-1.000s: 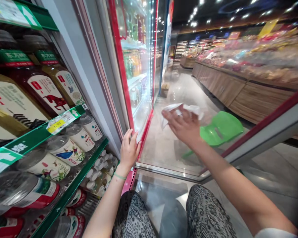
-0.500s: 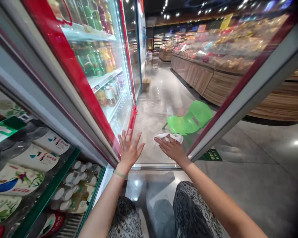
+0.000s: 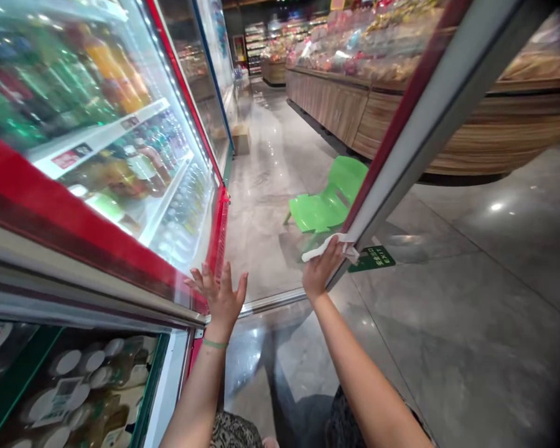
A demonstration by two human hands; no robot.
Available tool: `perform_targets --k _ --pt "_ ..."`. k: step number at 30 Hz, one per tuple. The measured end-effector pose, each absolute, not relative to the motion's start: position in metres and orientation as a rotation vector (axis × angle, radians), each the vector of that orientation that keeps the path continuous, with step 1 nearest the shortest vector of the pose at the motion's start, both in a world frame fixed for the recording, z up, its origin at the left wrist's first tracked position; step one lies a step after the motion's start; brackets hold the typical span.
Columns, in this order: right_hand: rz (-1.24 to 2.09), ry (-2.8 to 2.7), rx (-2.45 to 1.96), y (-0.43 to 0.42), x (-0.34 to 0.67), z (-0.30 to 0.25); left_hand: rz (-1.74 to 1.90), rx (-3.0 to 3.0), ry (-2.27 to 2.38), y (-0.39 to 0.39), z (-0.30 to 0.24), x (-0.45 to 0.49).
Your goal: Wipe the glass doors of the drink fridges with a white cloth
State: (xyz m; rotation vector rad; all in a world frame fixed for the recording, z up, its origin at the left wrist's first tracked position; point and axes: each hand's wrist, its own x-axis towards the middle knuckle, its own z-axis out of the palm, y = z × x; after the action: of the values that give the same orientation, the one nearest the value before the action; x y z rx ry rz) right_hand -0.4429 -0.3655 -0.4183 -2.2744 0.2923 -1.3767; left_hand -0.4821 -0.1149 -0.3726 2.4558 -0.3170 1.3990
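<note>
A glass door [image 3: 280, 274] with a metal frame [image 3: 401, 137] stands swung open in front of me. My left hand [image 3: 221, 295] lies spread against the lower glass near the left side of the frame, holding nothing. At the lower right of the pane, my right hand [image 3: 324, 267] has its fingers on a white cloth [image 3: 322, 247], pressing it to the glass beside the frame's edge. Part of the cloth sticks out past the fingers on both sides.
Through the glass, a green plastic chair [image 3: 324, 202] stands on the shiny floor. A lit red drinks fridge [image 3: 168, 261] is at left, and bottles [image 3: 84, 379] lie on the open fridge's shelf. A wood-panelled display [image 3: 485, 134] runs along the right, near a green exit floor sign [image 3: 373, 258].
My right hand has slid the cloth rightward to the door frame and turned its fingers upward. My left hand stays spread on the glass, lower in view. The view has shifted right and downward.
</note>
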Motion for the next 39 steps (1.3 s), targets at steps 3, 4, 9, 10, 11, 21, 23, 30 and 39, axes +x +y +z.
perform_targets --k 3,4,9,10,11,21,23,30,39 --pt "-1.272 0.091 -2.393 -0.335 -0.445 -0.427 1.346 2.446 -0.271 -0.116 -0.382 -0.477" --pt "-1.241 -0.11 -2.478 -0.33 -0.446 -0.434 1.335 2.444 -0.266 -0.115 -0.384 -0.475" --pt "-1.103 -0.155 -2.509 -0.356 -0.44 -0.46 1.231 2.458 -0.224 -0.111 -0.383 -0.472" --pt "-1.114 0.053 -2.407 -0.359 -0.438 -0.461 1.214 2.456 -0.204 -0.111 -0.382 -0.472" --pt "-1.115 0.245 -2.287 -0.357 -0.436 -0.462 1.206 2.456 -0.185 -0.111 -0.381 -0.472" --pt "-0.802 0.557 -1.888 -0.302 -0.417 -0.494 1.235 2.481 -0.17 -0.117 -0.391 -0.471" --pt "-0.747 0.739 -1.729 -0.312 -0.405 -0.498 1.193 2.503 -0.142 -0.118 -0.402 -0.473" --pt "-0.792 0.538 -1.706 -0.3 -0.376 -0.478 1.091 2.548 -0.025 -0.111 -0.443 -0.471" --pt "-0.681 0.686 -1.639 -0.289 -0.376 -0.519 1.023 2.577 -0.001 -0.107 -0.477 -0.469"
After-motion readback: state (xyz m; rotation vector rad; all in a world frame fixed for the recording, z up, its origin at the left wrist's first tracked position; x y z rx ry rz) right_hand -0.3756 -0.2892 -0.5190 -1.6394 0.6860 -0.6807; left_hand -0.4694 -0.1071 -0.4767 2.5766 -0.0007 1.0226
